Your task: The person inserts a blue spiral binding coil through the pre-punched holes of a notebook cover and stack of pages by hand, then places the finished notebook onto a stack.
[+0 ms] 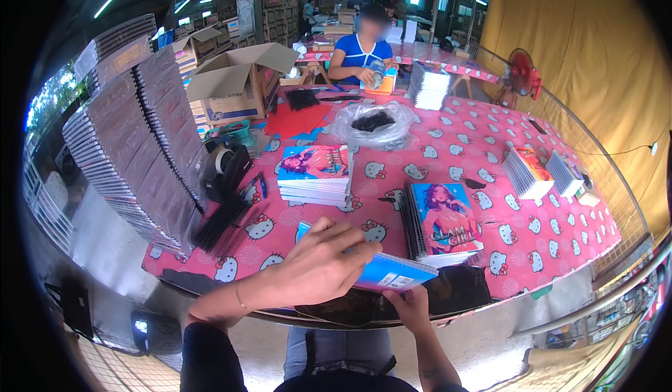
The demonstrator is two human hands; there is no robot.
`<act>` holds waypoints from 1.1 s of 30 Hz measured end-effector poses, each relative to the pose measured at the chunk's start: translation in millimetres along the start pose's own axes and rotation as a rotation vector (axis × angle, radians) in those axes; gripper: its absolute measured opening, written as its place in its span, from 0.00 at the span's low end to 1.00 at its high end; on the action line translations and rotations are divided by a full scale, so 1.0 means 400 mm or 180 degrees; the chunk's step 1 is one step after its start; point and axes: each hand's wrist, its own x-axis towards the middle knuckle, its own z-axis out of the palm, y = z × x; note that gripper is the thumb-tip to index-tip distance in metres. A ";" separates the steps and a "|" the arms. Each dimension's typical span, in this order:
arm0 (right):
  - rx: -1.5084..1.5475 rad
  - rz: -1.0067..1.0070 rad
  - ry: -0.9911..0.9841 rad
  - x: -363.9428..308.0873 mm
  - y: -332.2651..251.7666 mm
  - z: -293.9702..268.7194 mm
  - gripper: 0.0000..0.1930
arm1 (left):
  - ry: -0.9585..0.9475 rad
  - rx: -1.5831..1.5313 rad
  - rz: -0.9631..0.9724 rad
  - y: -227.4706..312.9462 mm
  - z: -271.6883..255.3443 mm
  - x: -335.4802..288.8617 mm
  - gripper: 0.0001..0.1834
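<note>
A notebook with a blue cover [392, 271] is tilted above the near table edge between my hands. My left hand [325, 260] is closed over its left part, fingers bent along the upper edge. My right hand [409, 304] grips the lower right edge, thumb on the cover and the other fingers mostly hidden. Just beyond to the right stands a stack of spiral notebooks [445, 224] with an illustrated cover and black coils. Ahead of my left hand lies another stack of notebooks [315, 175], white page edges showing.
Tall notebook stacks [133, 154] line the left side. Black binding coils [222, 218], a tape dispenser [225, 171] and an open carton [238, 84] sit nearby. A plastic bag of black coils [372, 122] lies mid-table. A co-worker [364, 52] sits opposite; more stacks [528, 173] stand right.
</note>
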 end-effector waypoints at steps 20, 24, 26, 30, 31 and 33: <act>0.0099 0.0099 -0.0604 0.006 -0.035 0.057 0.30 | 0.0073 0.0968 -0.0814 -0.015 0.127 -0.230 0.19; 0.0218 0.0059 -0.0297 0.007 -0.038 0.122 0.30 | 0.1602 -0.1912 -0.3383 -0.080 0.276 -0.440 0.26; 0.0082 0.0151 -0.0204 0.011 -0.032 0.121 0.29 | 0.1716 -0.2747 -0.4039 -0.107 0.304 -0.489 0.28; -0.0229 0.0091 -0.0224 0.043 0.014 0.032 0.27 | 0.1214 -0.1912 -0.3649 -0.210 0.239 -0.448 0.28; -0.0219 0.0141 -0.0183 0.044 0.014 0.013 0.26 | 0.1057 -0.1726 -0.3529 -0.246 0.225 -0.441 0.29; -0.0026 0.0266 -0.0330 0.052 0.016 0.019 0.25 | 0.0359 0.1842 -0.3215 -0.478 0.248 -0.611 0.22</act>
